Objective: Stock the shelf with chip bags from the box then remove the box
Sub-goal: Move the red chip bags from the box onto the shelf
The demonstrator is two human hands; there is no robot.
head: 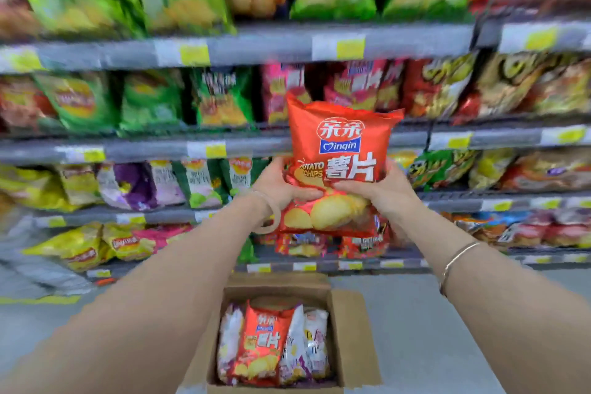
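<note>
I hold a red Qinqin potato chip bag [339, 150] upright in front of the shelves, at the height of the third shelf down. My left hand [281, 187] grips its lower left side, thumb across the front. My right hand [380, 190] grips its lower right side. Below, an open cardboard box [355, 329] stands on the floor. It holds another red bag [260, 349] and white and purple bags [307, 342] standing on end.
Grey shelves [243, 147] with yellow price tags run across the view, packed with green, red, yellow and purple chip bags. Red bags [303, 246] like mine lie on the low shelf behind my hands. Grey floor [447, 313] surrounds the box.
</note>
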